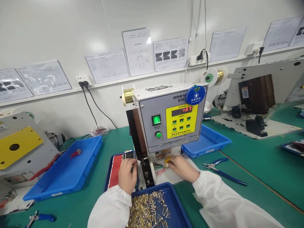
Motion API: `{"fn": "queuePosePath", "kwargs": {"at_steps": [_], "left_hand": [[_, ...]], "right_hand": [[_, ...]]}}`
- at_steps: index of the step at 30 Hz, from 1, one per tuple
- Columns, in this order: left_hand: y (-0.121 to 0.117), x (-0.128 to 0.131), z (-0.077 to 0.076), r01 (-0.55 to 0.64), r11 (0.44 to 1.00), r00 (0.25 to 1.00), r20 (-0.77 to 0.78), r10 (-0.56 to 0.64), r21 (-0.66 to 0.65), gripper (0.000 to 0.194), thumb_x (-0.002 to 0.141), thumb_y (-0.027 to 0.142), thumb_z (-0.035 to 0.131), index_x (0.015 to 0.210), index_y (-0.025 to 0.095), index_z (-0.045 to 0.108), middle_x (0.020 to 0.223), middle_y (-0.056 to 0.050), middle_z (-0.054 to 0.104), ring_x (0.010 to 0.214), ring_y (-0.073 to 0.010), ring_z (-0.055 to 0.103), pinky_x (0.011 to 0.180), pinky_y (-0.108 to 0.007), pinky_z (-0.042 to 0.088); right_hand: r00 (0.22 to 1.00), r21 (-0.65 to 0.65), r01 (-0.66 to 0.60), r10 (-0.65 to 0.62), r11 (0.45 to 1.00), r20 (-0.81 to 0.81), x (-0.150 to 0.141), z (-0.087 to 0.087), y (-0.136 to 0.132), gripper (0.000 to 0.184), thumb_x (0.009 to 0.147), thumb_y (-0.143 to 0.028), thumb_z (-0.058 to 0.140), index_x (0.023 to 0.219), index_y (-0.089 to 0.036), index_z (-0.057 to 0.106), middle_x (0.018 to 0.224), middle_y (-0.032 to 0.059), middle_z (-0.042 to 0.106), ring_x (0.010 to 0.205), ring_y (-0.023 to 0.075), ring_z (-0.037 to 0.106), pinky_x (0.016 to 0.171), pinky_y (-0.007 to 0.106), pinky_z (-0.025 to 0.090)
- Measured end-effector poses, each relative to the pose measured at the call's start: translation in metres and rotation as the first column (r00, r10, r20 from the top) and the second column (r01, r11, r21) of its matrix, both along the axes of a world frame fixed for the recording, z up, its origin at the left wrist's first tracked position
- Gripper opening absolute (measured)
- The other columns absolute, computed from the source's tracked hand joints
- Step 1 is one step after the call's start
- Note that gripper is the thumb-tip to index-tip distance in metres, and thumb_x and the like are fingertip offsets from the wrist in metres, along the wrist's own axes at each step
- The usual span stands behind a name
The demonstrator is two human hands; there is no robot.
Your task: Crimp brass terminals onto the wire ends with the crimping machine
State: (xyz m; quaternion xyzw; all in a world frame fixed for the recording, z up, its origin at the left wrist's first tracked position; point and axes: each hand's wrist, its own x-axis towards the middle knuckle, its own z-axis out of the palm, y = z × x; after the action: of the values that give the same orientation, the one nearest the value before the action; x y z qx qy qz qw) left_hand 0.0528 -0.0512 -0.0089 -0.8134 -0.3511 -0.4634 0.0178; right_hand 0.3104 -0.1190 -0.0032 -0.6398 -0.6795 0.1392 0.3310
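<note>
My left hand (128, 174) is over a small blue tray of red and black wire pieces (115, 171), thumb and fingers pinched together beside the crimping head (146, 172) of a machine (154, 126). What the pinch holds, if anything, is too small to make out. On the other side of the crimping head, my right hand (181, 167) has its fingers closed at a few thin green and red wires (161, 169). A yellow cover (167, 159) sits on one fingertip, and its exact hold is hidden. In front lies a blue tray (178, 202) with many small brass-coloured metal pieces (149, 209).
A long blue tray (68, 172) with a small red bundle (76, 153) stands at left. Blue-handled pliers (224, 172) lie at right, another pair (40, 218) at lower left. Another blue tray (205, 142) is behind. Similar machines (256, 98) flank this one.
</note>
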Motion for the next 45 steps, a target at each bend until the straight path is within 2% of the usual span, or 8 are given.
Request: {"fn": "queuePosePath", "kwargs": {"at_steps": [6, 13, 15, 19, 25, 30, 36, 45], "left_hand": [[-0.001, 0.001, 0.001, 0.007, 1.000, 1.000, -0.001, -0.007, 0.012, 0.013, 0.089, 0.017, 0.047, 0.092, 0.019, 0.059, 0.086, -0.005, 0.061, 0.082, -0.0175, 0.058, 0.074, -0.031, 0.049], [-0.001, 0.000, -0.001, 0.006, 1.000, 1.000, -0.014, -0.006, 0.007, 0.013, 0.089, 0.017, 0.047, 0.091, 0.019, 0.060, 0.087, -0.004, 0.061, 0.083, -0.0175, 0.058, 0.075, -0.032, 0.049], [-0.001, 0.000, -0.001, 0.006, 1.000, 1.000, -0.019, -0.006, 0.003, 0.013, 0.089, 0.017, 0.047, 0.090, 0.019, 0.060, 0.087, -0.004, 0.061, 0.083, -0.0171, 0.058, 0.075, -0.031, 0.049], [-0.002, 0.001, -0.001, 0.013, 1.000, 1.000, -0.022, -0.014, -0.022, 0.013, 0.090, 0.016, 0.046, 0.091, 0.019, 0.059, 0.087, -0.004, 0.060, 0.084, -0.0171, 0.057, 0.075, -0.031, 0.048], [-0.003, 0.001, 0.001, 0.004, 1.000, 0.999, -0.032, -0.005, -0.023, 0.014, 0.091, 0.016, 0.044, 0.092, 0.019, 0.058, 0.088, -0.004, 0.060, 0.085, -0.0176, 0.056, 0.076, -0.032, 0.047], [-0.003, 0.000, 0.002, -0.014, 1.000, 0.999, -0.041, 0.014, 0.005, 0.014, 0.090, 0.014, 0.046, 0.095, 0.019, 0.058, 0.089, -0.004, 0.060, 0.085, -0.0175, 0.055, 0.076, -0.031, 0.046], [-0.004, 0.001, 0.003, -0.004, 1.000, 0.999, -0.053, 0.004, -0.004, 0.014, 0.090, 0.014, 0.046, 0.094, 0.019, 0.058, 0.089, -0.004, 0.060, 0.085, -0.0168, 0.054, 0.076, -0.030, 0.046], [-0.006, 0.001, 0.004, -0.053, 0.998, 0.994, -0.098, 0.050, -0.033, 0.017, 0.090, 0.015, 0.044, 0.094, 0.019, 0.060, 0.090, -0.005, 0.060, 0.086, -0.0180, 0.053, 0.078, -0.031, 0.044]], "right_hand": [[0.979, 0.017, -0.064, 0.059, 0.998, 0.193, -0.011, 0.014, -0.015, 0.022, 0.085, -0.018, 0.048, 0.068, -0.019, 0.063, 0.070, 0.0057, 0.064, 0.062, 0.0202, 0.059, 0.056, 0.028, 0.039], [0.858, -0.180, -0.344, 0.386, 0.922, 0.339, -0.047, 0.025, -0.043, 0.026, 0.072, -0.038, 0.074, 0.060, -0.019, 0.063, 0.057, 0.0018, 0.062, 0.054, 0.0193, 0.058, 0.053, 0.028, 0.038], [0.797, -0.236, -0.357, 0.427, 0.904, 0.428, -0.058, 0.022, -0.050, 0.033, 0.064, -0.048, 0.079, 0.066, -0.018, 0.065, 0.062, 0.0040, 0.065, 0.057, 0.0231, 0.061, 0.054, 0.030, 0.041], [0.734, -0.274, -0.385, 0.472, 0.882, 0.488, -0.073, 0.011, -0.057, 0.020, 0.073, -0.035, 0.074, 0.078, -0.017, 0.067, 0.078, 0.0054, 0.070, 0.071, 0.0249, 0.066, 0.061, 0.030, 0.045], [0.776, -0.272, -0.395, 0.477, 0.877, 0.412, -0.076, 0.004, -0.053, 0.006, 0.082, -0.022, 0.063, 0.080, -0.017, 0.065, 0.084, 0.0036, 0.069, 0.074, 0.0216, 0.065, 0.063, 0.029, 0.043], [0.810, -0.308, -0.387, 0.480, 0.869, 0.337, -0.069, 0.020, -0.054, 0.022, 0.073, -0.038, 0.075, 0.074, -0.018, 0.065, 0.078, 0.0024, 0.068, 0.070, 0.0210, 0.063, 0.059, 0.027, 0.040], [0.749, -0.390, -0.437, 0.568, 0.811, 0.341, -0.063, 0.019, -0.058, 0.013, 0.068, -0.025, 0.078, 0.070, -0.020, 0.066, 0.071, 0.0004, 0.068, 0.066, 0.0196, 0.062, 0.055, 0.026, 0.035], [0.838, -0.329, -0.327, 0.433, 0.886, 0.333, -0.073, 0.015, -0.056, 0.009, 0.078, -0.024, 0.065, 0.073, -0.017, 0.061, 0.072, 0.0016, 0.063, 0.068, 0.0192, 0.059, 0.058, 0.027, 0.036]]}}
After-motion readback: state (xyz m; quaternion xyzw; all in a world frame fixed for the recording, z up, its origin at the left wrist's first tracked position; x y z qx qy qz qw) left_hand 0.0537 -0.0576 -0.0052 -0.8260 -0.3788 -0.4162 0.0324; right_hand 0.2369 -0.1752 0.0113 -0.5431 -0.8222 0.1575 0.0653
